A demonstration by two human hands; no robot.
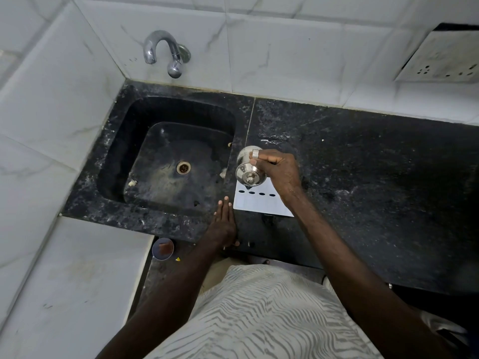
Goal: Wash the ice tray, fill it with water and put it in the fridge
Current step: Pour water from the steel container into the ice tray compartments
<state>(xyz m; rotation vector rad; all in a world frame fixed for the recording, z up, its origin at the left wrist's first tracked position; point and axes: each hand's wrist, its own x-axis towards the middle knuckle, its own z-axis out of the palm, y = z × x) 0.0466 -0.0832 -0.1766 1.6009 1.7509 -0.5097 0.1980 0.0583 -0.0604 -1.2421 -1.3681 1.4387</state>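
Right hand (pixel 278 171) tips a shiny round steel pot (pixel 250 165) over the flat white rectangular ice tray (pixel 261 203).
Fingers clamped on the pot's rim. Tray lies on the speckled black stone bench (pixel 363 164) just right of the black moulded sink (pixel 171 156); four dark oval slots show. Left hand (pixel 224 221) flat, fingers straight, holding nothing, beside the tray.

The right hand (pixel 278 172) and steel vessel (pixel 250 167) hide the white tray's (pixel 261 203) far end — contents unclear.
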